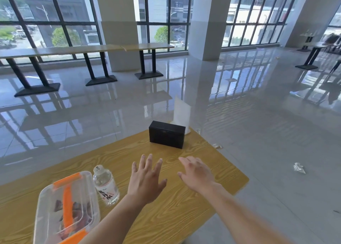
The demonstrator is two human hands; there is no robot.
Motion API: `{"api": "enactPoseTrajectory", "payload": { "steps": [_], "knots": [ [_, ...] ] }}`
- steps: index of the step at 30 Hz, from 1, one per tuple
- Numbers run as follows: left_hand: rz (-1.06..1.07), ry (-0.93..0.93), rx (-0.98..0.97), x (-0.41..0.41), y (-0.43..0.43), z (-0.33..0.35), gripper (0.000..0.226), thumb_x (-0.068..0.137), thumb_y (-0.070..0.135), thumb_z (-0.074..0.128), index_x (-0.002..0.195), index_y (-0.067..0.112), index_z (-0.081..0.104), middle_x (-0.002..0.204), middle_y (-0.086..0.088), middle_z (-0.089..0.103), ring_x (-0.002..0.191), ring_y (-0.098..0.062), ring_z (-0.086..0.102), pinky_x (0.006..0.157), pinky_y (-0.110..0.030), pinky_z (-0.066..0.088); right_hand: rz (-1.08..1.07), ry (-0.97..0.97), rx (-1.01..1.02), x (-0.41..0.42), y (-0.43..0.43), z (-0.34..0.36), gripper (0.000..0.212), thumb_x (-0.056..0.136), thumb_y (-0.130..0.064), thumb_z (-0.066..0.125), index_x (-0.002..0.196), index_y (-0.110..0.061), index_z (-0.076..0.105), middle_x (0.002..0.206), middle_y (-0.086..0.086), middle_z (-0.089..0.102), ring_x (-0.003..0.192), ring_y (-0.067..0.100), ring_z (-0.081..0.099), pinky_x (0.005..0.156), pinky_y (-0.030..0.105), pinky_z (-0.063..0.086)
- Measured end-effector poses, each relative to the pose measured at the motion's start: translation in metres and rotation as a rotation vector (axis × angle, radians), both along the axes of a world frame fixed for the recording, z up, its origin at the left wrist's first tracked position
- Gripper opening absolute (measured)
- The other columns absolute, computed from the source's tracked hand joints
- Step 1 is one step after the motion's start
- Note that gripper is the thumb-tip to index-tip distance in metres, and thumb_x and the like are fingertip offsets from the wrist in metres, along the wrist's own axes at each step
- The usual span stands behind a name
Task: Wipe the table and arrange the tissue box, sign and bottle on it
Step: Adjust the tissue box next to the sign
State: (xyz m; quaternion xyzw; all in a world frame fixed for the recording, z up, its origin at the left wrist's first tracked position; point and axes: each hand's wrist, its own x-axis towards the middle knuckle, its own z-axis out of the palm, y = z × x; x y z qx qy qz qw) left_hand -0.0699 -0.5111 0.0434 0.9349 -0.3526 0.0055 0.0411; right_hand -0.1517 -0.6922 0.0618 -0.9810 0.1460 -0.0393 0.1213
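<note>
A black tissue box point(167, 134) stands near the far corner of the wooden table point(212, 162). Right behind it rises a clear, whitish sign stand point(181, 114). A clear water bottle point(106, 184) with a printed label stands at the left, beside a plastic container. My left hand point(146, 179) is held over the table's middle, fingers spread and straight, holding nothing. My right hand point(198, 171) is to its right, fingers relaxed and empty. Both hands are nearer to me than the tissue box and apart from it.
A clear plastic container point(64, 208) with orange clips holds dark items at the near left. Crumpled tissues lie on the glossy floor point(299, 168) and by the table's far corner point(217, 146). Long tables point(88, 50) and pillars stand by the windows.
</note>
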Motion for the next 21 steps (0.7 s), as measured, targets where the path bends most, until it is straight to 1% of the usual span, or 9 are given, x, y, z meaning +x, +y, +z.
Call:
{"api": "enactPoseTrajectory", "payload": {
  "steps": [6,11,15,21],
  "knots": [
    [0.038,0.043,-0.012,0.056,-0.038,-0.019,0.076,0.093,0.065,0.037,0.155,0.031,0.008,0.164,-0.011,0.006,0.151,-0.034,-0.002,0.119,-0.060,0.011,0.005,0.045,-0.016,0.055,-0.040,-0.008,0.055,0.096,-0.044,0.054,0.145,-0.023,0.038,0.137,0.002,0.052,0.126,0.024,0.045,0.101,0.039,0.043],
    [0.062,0.078,-0.015,0.099,-0.061,-0.027,0.076,0.092,0.066,0.035,0.155,0.031,0.008,0.164,-0.010,0.006,0.151,-0.034,-0.004,0.119,-0.060,0.010,0.002,0.056,-0.027,0.094,-0.066,-0.012,0.055,0.096,-0.044,0.054,0.145,-0.024,0.038,0.136,0.001,0.053,0.124,0.023,0.047,0.100,0.038,0.043],
    [0.080,0.092,-0.035,0.122,-0.078,-0.031,0.076,0.092,0.066,0.037,0.154,0.032,0.010,0.164,-0.009,0.008,0.151,-0.034,-0.001,0.119,-0.060,0.012,-0.003,0.088,-0.001,0.115,-0.086,-0.018,0.056,0.096,-0.044,0.054,0.145,-0.025,0.037,0.137,0.000,0.052,0.125,0.022,0.046,0.100,0.037,0.044],
    [0.138,0.118,-0.046,0.150,-0.100,-0.039,0.075,0.092,0.065,0.039,0.153,0.033,0.010,0.164,-0.009,0.010,0.151,-0.034,-0.001,0.120,-0.059,0.012,0.029,0.118,0.012,0.147,-0.122,-0.028,0.055,0.097,-0.043,0.052,0.146,-0.024,0.036,0.138,0.001,0.050,0.122,0.023,0.045,0.099,0.036,0.044]
  ]
}}
